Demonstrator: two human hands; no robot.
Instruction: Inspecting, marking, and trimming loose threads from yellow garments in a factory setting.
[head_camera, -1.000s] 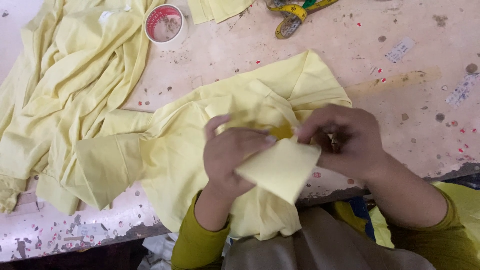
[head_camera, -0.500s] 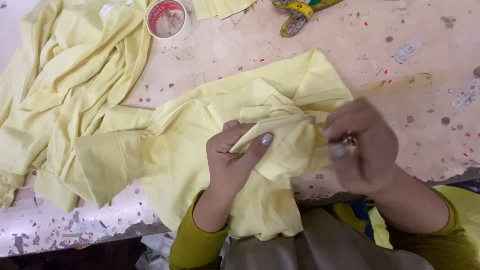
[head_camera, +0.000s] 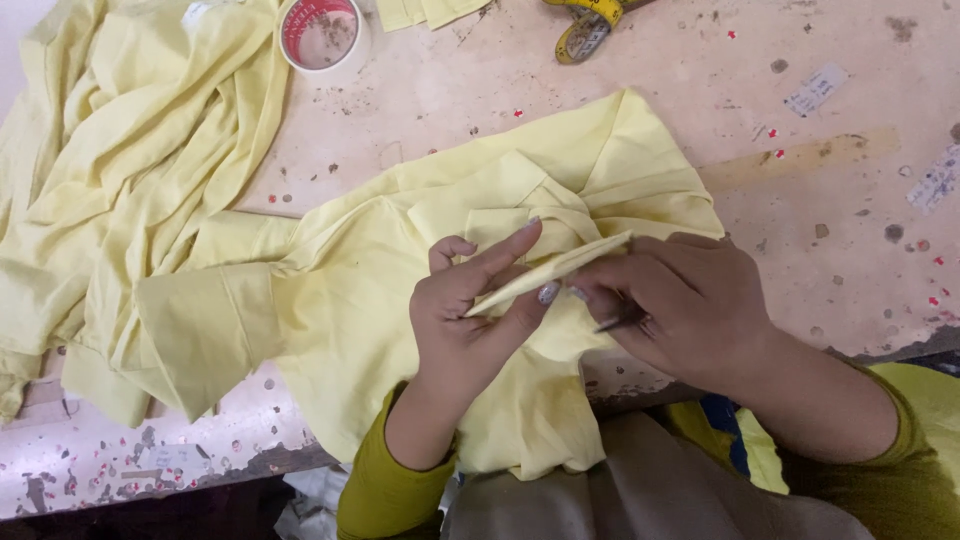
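A pale yellow shirt (head_camera: 360, 300) lies crumpled on the worn work table (head_camera: 720, 110), hanging over the near edge onto my lap. My left hand (head_camera: 470, 320) pinches a folded flap of the shirt (head_camera: 555, 268), thumb and fingers pressed along its edge. On the flap's right end rests my right hand (head_camera: 690, 310), which also holds a small dark metal tool (head_camera: 620, 320) between its fingers. Both hands meet over the shirt's middle, near the collar area.
A heap of more yellow garments (head_camera: 130, 170) covers the table's left side. A red-and-white tape roll (head_camera: 322, 32) stands at the back. A yellow-handled tool (head_camera: 585, 30) lies at the top. Small paper labels (head_camera: 815, 90) and red specks dot the right side.
The flap I held up flat a second ago is now folded narrow and turned edge-on. My left fingers have stretched along it, and my right hand has moved in closer.
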